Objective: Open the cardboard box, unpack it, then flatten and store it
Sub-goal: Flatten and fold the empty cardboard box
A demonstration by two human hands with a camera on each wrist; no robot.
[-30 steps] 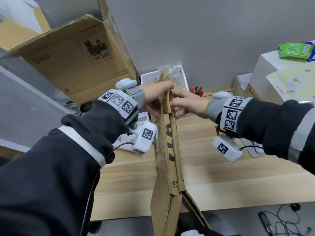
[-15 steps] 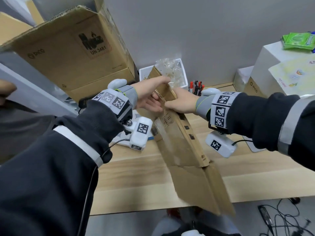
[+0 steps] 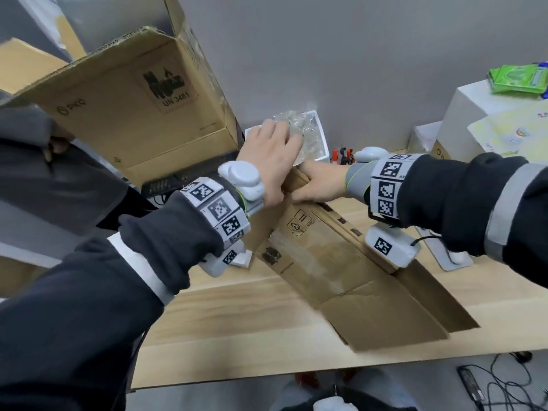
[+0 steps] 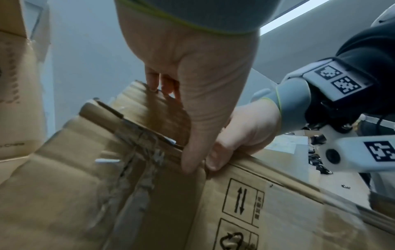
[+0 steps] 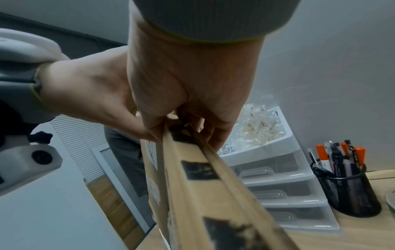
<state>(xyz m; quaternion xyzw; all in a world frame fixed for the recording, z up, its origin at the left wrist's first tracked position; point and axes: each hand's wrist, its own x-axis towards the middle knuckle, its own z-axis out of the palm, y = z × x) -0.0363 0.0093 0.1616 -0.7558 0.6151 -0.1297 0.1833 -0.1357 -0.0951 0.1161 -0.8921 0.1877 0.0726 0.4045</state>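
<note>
Big open carton stamped UN 3481 sits far left at the back of the wooden desk. Next comes the left hand, fingers fairly straight, laid over the top end of the flattened cardboard box, which slants down across the desk with its lower flaps past the front edge. The right hand is right beside it, touching, pinching that same top end, and the drawer unit and pen cup stand behind.
</note>
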